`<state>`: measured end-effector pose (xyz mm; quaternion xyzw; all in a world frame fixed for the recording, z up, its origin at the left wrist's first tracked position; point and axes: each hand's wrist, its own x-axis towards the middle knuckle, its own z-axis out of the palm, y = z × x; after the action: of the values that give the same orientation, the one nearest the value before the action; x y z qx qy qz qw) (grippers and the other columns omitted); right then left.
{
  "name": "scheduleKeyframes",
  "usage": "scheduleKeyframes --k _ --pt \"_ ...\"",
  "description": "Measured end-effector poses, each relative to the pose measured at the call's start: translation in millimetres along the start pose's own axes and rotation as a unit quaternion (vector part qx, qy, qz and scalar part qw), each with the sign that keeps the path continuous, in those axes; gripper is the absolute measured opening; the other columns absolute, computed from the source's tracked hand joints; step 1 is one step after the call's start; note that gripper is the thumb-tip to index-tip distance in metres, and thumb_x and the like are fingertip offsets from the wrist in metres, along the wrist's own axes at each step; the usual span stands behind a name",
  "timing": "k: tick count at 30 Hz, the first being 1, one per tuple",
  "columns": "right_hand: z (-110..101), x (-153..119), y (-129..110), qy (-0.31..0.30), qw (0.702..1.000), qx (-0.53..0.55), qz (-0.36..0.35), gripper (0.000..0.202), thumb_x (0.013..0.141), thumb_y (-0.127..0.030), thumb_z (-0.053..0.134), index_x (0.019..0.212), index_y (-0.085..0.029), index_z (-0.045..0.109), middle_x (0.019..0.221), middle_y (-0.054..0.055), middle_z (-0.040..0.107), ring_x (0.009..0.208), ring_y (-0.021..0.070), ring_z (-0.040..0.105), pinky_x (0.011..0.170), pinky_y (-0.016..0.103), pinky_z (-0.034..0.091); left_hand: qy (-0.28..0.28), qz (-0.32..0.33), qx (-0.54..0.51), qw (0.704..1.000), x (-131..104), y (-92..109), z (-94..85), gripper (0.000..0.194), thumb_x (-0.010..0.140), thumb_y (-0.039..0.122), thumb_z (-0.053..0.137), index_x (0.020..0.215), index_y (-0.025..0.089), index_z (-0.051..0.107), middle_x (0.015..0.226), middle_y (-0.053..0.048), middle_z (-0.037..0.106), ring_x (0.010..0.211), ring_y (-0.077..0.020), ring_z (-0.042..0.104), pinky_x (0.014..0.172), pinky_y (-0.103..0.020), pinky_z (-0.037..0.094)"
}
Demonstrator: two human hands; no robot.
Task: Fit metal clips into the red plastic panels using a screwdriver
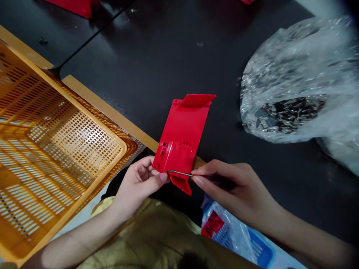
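Observation:
A red plastic part (183, 129), a flat panel with a raised flap at each end, is tilted over the table's near edge. My left hand (143, 181) pinches its lower left corner between thumb and fingers. In my right hand (234, 185) is a slim tool with a dark handle (221, 182) and a thin metal shaft (181, 173). The shaft's bent tip touches the panel near my left thumb, just above the lower flap. What kind of tool it is I cannot tell for certain.
An orange plastic basket (84, 112) stands at the left against the table edge. On the black table (134, 67), a clear plastic bag (286, 71) of small metal pieces lies at the right. Below my right arm is a blue basket (259, 248) with a plastic bag and red parts.

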<state>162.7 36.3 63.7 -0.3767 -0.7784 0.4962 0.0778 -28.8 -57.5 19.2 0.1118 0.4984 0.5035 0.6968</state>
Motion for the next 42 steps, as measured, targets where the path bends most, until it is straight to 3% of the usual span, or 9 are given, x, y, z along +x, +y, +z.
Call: scheduleKeyframes --k 16,20,25,31,42 --pt "-10.1 3.2 -14.6 -0.047 0.997 0.011 0.063 0.023 0.091 -0.032 0.056 0.076 -0.019 0.066 0.057 -0.003 0.055 0.049 0.0071 0.041 0.045 0.022 0.029 0.032 -0.003 0.054 0.998 -5.1 3.3 2.4 0.029 0.07 0.038 0.079 0.082 0.015 0.067 0.063 0.001 0.061 0.054 -0.0095 0.05 0.054 -0.021 0.038" --pt "-10.4 4.3 -17.3 -0.055 0.996 0.015 0.065 0.024 0.092 -0.032 0.055 0.077 -0.019 0.067 0.06 -0.002 0.061 0.051 0.008 0.045 0.046 0.022 0.032 0.029 0.007 0.056 0.998 -4.9 3.1 1.3 0.026 0.072 0.037 0.078 0.083 0.016 0.068 0.064 0.001 0.062 0.056 -0.01 0.051 0.057 -0.021 0.04" --pt "-9.7 5.3 -17.1 -0.052 0.997 0.012 0.064 0.023 0.092 -0.03 0.055 0.074 -0.019 0.065 0.057 -0.004 0.055 0.05 0.0068 0.042 0.045 0.021 0.03 0.027 0.007 0.058 0.998 -4.7 2.1 2.5 0.027 0.072 0.037 0.079 0.083 0.016 0.068 0.066 0.001 0.065 0.058 -0.0101 0.054 0.058 -0.021 0.042" --pt "-11.0 6.4 -15.7 -0.061 0.995 0.031 0.068 0.021 0.092 -0.03 0.055 0.077 -0.019 0.066 0.06 -0.004 0.059 0.052 0.0071 0.044 0.047 0.02 0.032 0.033 0.01 0.044 0.998 -3.1 1.9 6.4 0.024 0.075 0.035 0.078 0.084 0.015 0.068 0.08 -0.002 0.07 0.068 -0.0114 0.062 0.072 -0.023 0.05" --pt "-18.0 14.7 -21.3 -0.085 0.993 0.01 0.078 0.03 0.09 -0.029 0.052 0.063 -0.018 0.055 0.054 -0.003 0.049 0.05 0.0076 0.039 0.043 0.02 0.03 0.076 -0.014 0.028 0.997 -3.8 2.9 14.8 0.024 0.072 0.034 0.079 0.081 0.014 0.067 0.077 -0.003 0.07 0.066 -0.0127 0.063 0.069 -0.025 0.052"
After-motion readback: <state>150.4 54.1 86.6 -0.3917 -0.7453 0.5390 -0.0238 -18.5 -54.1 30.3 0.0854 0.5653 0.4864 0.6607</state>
